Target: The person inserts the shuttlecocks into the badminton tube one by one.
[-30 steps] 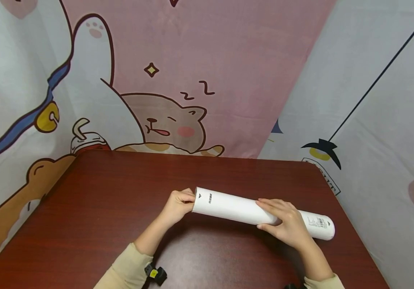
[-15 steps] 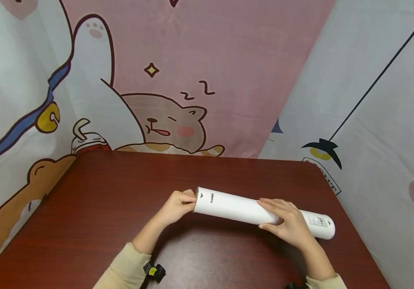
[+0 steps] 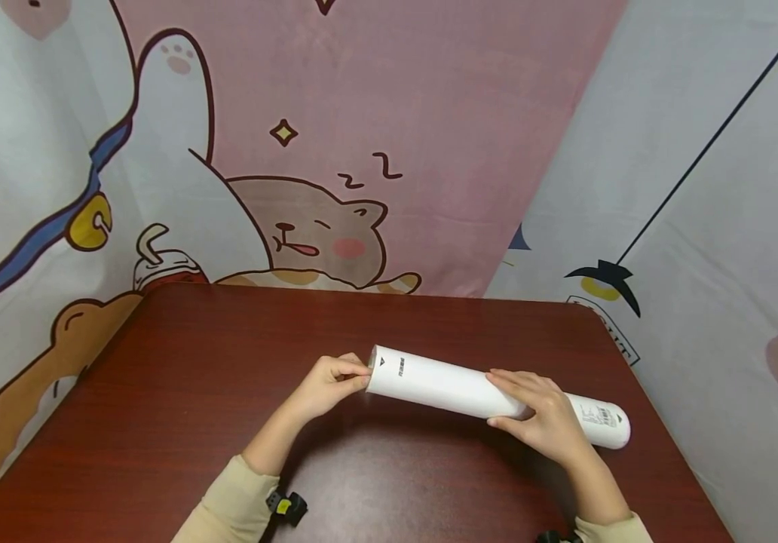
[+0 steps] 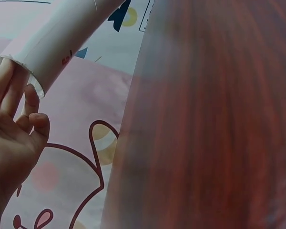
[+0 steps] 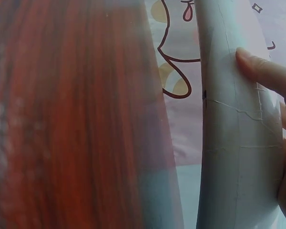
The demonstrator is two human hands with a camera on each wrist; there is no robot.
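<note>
A long white cardboard tube lies slantwise above the table, its left end raised and its right end low near the tabletop. My right hand grips it right of the middle, thumb on the near side and fingers over the top. In the right wrist view the thumb presses the creased white wrap. My left hand is at the tube's open left end, thumb and forefinger close together at the mouth. The left wrist view shows fingers reaching inside the rim; their tips are hidden, and I cannot tell what they touch.
The dark red wooden table spreads around both hands. Behind and beside it hangs a cartoon-printed cloth. A black wrist device sits at the left cuff. The tube's right end comes near the table's right edge.
The tube's left end has risen slightly and shifted a little right. My left fingers have slid slightly out of its mouth. My right hand keeps its grip with hardly any movement.
</note>
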